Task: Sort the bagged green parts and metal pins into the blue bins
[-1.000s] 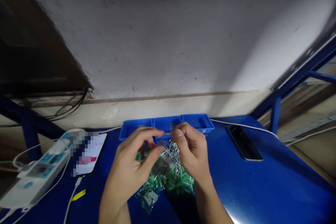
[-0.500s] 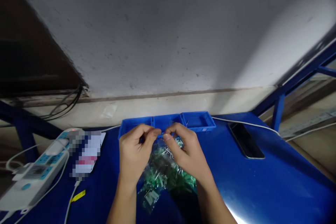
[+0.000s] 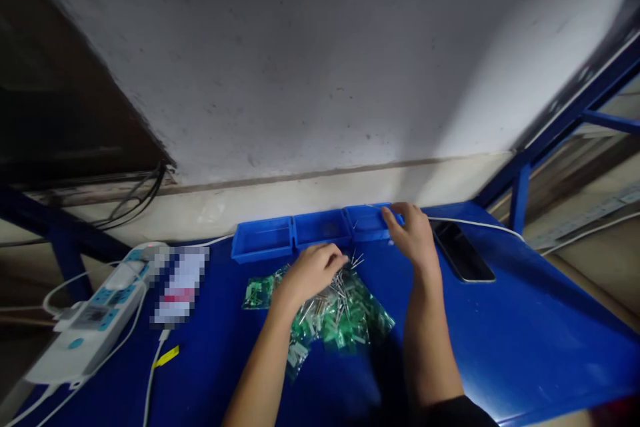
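Observation:
My left hand (image 3: 313, 275) is over the near side of a heap of small clear and green plastic bags (image 3: 345, 323), its fingertips closed together at the loose metal pins (image 3: 341, 293). Whatever it pinches is too small to make out. My right hand (image 3: 414, 237) hovers at the right blue tray (image 3: 370, 232), thumb and fingers apart, with nothing clearly visible in them. A thin pin stands out in that tray. Beside it stand the middle blue tray (image 3: 323, 240) and the left blue tray (image 3: 263, 253).
A dark phone (image 3: 465, 253) lies at the right, near a white cable (image 3: 480, 223). To the left are a white power strip (image 3: 95, 320), a blurred-out phone-like item (image 3: 179, 287) and a yellow tag (image 3: 167, 355). The wall (image 3: 320, 80) rises behind the trays.
My hands were together above the heap, fingertips meeting. Now they are apart: the right has moved right to the right tray, the left down to the pins. The view has shifted slightly.

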Demonstrator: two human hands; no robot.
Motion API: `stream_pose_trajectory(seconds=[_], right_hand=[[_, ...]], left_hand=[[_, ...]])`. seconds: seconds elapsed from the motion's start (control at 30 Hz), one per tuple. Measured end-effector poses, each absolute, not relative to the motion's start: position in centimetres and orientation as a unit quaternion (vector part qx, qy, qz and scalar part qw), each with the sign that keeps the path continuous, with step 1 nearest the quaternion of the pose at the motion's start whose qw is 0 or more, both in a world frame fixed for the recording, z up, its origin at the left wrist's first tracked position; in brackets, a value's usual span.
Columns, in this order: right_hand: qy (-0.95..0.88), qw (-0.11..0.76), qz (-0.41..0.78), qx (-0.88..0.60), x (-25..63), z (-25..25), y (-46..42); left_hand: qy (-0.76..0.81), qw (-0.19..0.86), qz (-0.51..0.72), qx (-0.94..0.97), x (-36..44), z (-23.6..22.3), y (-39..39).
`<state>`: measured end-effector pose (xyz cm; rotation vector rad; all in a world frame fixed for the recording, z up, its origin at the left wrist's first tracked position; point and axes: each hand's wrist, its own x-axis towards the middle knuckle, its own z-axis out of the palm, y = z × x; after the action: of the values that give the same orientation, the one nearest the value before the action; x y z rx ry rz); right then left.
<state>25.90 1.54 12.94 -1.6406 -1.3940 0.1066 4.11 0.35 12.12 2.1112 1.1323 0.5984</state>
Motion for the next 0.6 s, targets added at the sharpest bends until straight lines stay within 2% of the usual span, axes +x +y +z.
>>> stream_pose_trajectory(seconds=[0.07,0.2,0.27,0.4,0.6], right_hand=[[-0.539,0.469,0.040,-0.698,27.5,12.2,1.7],[-0.496,0.544,0.039,-0.676,27.6,13.4,0.5],[-0.512,0.550,0.071,-0.656,26.6,14.3,-0.1],[-0.592,0.498,0.134,-0.620,24.5,15.2,-0.2],[-0.678,0.440,0.159,-0.567,22.4,15.6,-0.1]], left_hand=[[0.417,0.345,0.157,0.827,4.3,10.4,1.0],[0.445,0.287,0.107,0.841,3.4,8.5,2.0],[0.455,0.272,0.071,0.845,2.8,8.1,2.1],[0.455,0.267,0.037,0.849,2.6,7.7,2.0],[0.453,0.276,0.051,0.846,3.6,7.5,1.9]])
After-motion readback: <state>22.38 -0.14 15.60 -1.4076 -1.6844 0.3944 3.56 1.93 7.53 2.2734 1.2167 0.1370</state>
